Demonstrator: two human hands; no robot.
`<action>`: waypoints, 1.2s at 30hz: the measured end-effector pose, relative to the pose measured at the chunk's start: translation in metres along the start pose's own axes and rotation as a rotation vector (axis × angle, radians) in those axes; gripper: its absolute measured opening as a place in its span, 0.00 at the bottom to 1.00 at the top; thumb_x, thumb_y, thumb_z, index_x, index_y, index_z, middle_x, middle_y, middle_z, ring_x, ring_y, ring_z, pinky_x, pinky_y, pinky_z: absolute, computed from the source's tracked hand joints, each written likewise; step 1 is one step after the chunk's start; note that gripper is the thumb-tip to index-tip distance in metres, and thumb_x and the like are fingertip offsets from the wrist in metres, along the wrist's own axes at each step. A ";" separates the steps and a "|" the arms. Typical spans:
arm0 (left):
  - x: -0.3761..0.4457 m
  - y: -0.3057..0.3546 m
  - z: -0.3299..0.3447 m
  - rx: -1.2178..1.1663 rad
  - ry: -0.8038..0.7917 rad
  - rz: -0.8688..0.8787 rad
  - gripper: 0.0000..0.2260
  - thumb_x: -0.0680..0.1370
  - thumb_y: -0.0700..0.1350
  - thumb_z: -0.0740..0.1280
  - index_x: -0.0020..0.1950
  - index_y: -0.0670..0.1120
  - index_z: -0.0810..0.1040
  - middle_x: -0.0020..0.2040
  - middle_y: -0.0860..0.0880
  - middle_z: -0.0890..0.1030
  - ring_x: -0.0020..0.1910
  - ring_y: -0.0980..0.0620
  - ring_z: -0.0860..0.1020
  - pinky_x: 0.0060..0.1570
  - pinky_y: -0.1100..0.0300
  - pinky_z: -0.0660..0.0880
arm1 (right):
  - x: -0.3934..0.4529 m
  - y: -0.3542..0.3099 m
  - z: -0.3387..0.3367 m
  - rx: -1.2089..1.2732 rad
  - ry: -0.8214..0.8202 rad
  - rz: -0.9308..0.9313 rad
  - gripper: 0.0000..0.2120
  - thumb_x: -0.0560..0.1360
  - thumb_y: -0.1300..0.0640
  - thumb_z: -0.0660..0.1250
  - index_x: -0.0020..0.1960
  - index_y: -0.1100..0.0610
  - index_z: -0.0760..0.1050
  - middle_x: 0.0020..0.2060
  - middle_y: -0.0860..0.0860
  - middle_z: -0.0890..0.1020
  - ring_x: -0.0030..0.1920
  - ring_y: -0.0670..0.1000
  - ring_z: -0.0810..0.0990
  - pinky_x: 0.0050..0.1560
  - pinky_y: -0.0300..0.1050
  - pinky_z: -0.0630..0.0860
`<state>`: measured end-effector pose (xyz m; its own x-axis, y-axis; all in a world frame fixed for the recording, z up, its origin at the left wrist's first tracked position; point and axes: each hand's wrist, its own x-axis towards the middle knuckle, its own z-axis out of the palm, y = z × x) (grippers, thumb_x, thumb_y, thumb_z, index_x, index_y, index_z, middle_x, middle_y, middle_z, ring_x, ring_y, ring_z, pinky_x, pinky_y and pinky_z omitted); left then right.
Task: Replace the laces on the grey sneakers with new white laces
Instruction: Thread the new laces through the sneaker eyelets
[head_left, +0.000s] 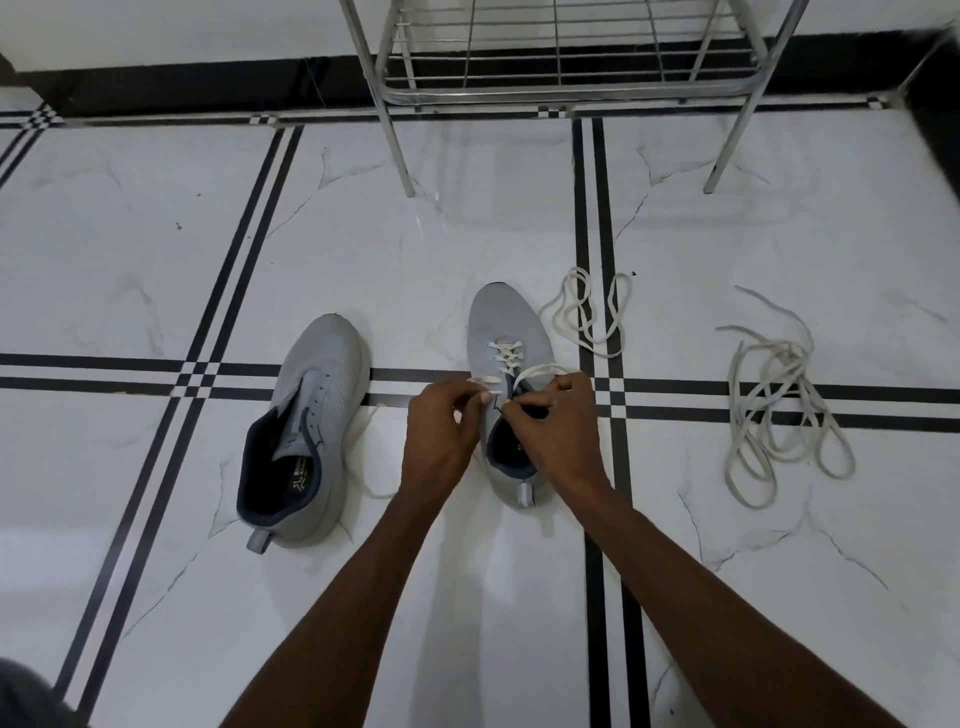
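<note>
Head view: right sneaker (506, 332) mid-floor, toe pointing away, long axis running straight out from person. White lace (505, 354) crossed through front eyelets only. Left hand (441, 434) pinches lace end at left eyelet row; right hand (553, 426) pinches other end, directly over tongue, nearer. Left sneaker (306, 415) unlaced. Spare laces (779, 400) lie toward right floor edge.

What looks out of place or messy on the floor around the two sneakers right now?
Nothing looks damaged. Two loose laces lie on the tiles: one beside the right sneaker, and a tangled heap farther right. The left sneaker has bare eyelets, which fits the half-done job.
</note>
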<state>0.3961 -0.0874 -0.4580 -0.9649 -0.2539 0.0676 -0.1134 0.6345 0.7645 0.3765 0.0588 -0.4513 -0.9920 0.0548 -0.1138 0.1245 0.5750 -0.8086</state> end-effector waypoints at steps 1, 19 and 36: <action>-0.001 -0.003 -0.004 -0.009 0.084 -0.085 0.04 0.80 0.43 0.70 0.48 0.46 0.85 0.43 0.55 0.83 0.42 0.58 0.79 0.41 0.67 0.71 | 0.000 0.000 -0.002 0.021 0.007 0.017 0.08 0.72 0.52 0.76 0.47 0.55 0.86 0.50 0.50 0.71 0.52 0.46 0.70 0.48 0.25 0.66; -0.001 -0.024 -0.026 0.062 0.236 -0.242 0.06 0.79 0.41 0.68 0.49 0.43 0.85 0.44 0.48 0.85 0.46 0.47 0.82 0.46 0.57 0.73 | 0.003 0.001 -0.010 0.031 -0.063 0.029 0.05 0.72 0.55 0.76 0.47 0.55 0.86 0.50 0.48 0.70 0.52 0.46 0.73 0.47 0.27 0.67; -0.024 -0.029 -0.021 -0.096 -0.045 -0.192 0.06 0.80 0.46 0.71 0.45 0.49 0.85 0.38 0.54 0.85 0.38 0.57 0.81 0.42 0.65 0.73 | 0.001 -0.001 -0.005 0.008 -0.050 0.004 0.06 0.72 0.55 0.76 0.47 0.55 0.86 0.46 0.46 0.69 0.50 0.45 0.70 0.47 0.26 0.67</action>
<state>0.4277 -0.1157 -0.4684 -0.9377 -0.3290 -0.1117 -0.2746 0.5048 0.8184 0.3752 0.0627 -0.4478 -0.9893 0.0164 -0.1452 0.1287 0.5681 -0.8129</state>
